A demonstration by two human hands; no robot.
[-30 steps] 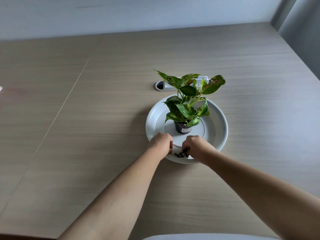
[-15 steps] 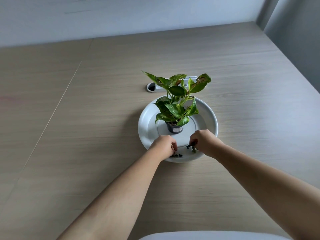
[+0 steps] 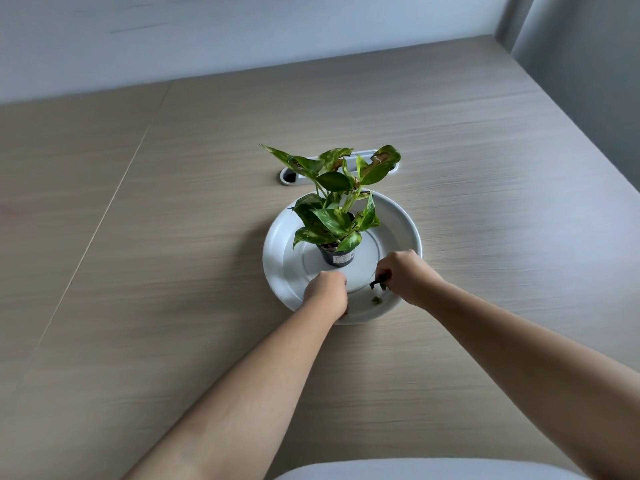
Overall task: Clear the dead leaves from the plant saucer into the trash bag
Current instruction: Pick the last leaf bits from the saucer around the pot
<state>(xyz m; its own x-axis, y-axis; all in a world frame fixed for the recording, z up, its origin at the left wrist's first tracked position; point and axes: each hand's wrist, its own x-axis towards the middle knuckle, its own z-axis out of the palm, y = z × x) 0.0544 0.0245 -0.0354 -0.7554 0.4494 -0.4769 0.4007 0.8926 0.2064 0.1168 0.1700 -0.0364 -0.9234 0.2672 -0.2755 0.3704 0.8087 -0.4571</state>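
Note:
A white plant saucer (image 3: pixel 277 237) lies on the wooden table and carries a small green plant (image 3: pixel 332 216) in a black pot (image 3: pixel 337 256). My right hand (image 3: pixel 408 275) is over the saucer's near right part, its fingertips pinched on dark dead leaves (image 3: pixel 379 285). Just below them, a small green scrap (image 3: pixel 376 300) rests in the saucer. My left hand (image 3: pixel 327 292) sits curled at the near rim, thumb at the edge; whatever is under its fingers is hidden. No trash bag is in view.
A white cable port (image 3: pixel 289 176) is set into the table (image 3: pixel 173 271) just behind the plant. A pale rounded surface (image 3: pixel 415 471) shows at the bottom edge. The wall runs along the table's far side.
My right hand has moved right along the near rim, holding dark leaves. My left hand now covers the spot where loose dark leaves lay. The view has shifted, so the saucer sits further left.

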